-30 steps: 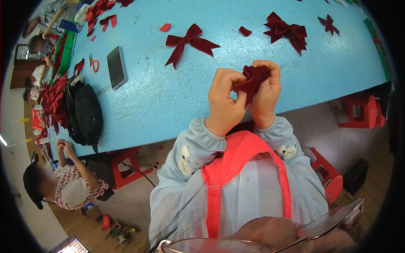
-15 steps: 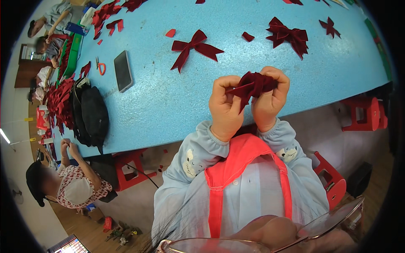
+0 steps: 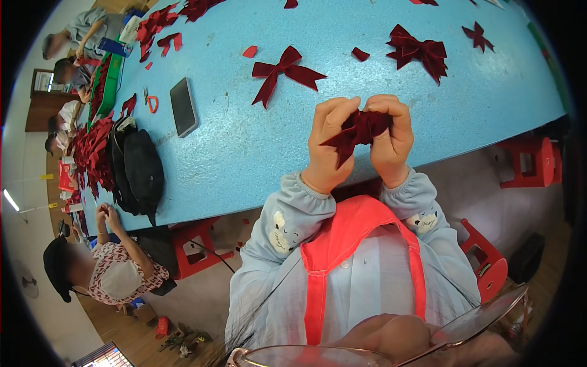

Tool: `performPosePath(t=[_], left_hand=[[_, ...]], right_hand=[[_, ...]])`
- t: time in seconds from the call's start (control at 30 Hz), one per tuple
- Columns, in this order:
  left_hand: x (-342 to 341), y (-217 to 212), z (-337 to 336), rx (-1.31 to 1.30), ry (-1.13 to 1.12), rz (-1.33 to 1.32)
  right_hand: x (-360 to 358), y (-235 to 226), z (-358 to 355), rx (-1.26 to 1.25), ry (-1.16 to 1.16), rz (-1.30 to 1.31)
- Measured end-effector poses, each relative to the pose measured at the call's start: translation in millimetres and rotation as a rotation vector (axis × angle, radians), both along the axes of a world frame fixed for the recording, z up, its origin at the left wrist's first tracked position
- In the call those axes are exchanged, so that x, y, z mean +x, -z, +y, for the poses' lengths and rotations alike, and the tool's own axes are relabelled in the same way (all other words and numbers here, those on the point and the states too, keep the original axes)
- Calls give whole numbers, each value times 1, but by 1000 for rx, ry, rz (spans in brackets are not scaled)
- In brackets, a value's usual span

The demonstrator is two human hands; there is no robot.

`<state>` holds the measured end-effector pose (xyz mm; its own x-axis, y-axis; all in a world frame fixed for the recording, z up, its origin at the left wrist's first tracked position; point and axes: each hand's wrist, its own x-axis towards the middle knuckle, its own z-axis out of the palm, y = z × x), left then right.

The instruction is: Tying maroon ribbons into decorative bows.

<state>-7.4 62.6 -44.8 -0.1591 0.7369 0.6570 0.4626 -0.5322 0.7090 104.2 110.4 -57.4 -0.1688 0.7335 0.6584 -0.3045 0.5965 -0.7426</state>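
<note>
Between my hands, just over the table's near edge, is a dark red velvet bow point(image 3: 362, 131) with a pointed tail hanging to the lower left. My left hand point(image 3: 328, 142) has its fingers curled on the bow's left side. Thumb and bent fingers of my right hand point(image 3: 391, 136) pinch its right loop. Beyond them a finished-looking velvet bow point(image 3: 286, 72) lies flat with its tails spread. Farther right are a pile of stacked bows point(image 3: 418, 54) and a small bow point(image 3: 477, 37).
On the blue table point(image 3: 232, 153) lie a phone point(image 3: 183, 107), orange-handled scissors point(image 3: 151, 101) and a black bag point(image 3: 139, 171). Red velvet strips point(image 3: 92, 153) are heaped at the left, near a seated co-worker point(image 3: 116, 269). Red stools point(image 3: 531, 163) stand by the table.
Both hands have turned the bow, so its tail now points to the lower left. The fingertips have come closer together. The whole view has shifted slightly.
</note>
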Motion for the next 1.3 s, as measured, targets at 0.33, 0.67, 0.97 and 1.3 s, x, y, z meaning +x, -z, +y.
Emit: performPosePath(t=[0.33,0.67,0.97,1.3], left_hand=[[12,7,-9,-17,154,-352],[28,-16,-17,-137,430,-717],[31,-12,-9,77,53,-160],[41,-25,-9,-8,247,-174]], right_hand=[[11,-17,8,211,28,-132],[23,-26,7,234,-70,-82],[37,-30,4,112,-102,-101],[55,-30,7,62,-236,-45]])
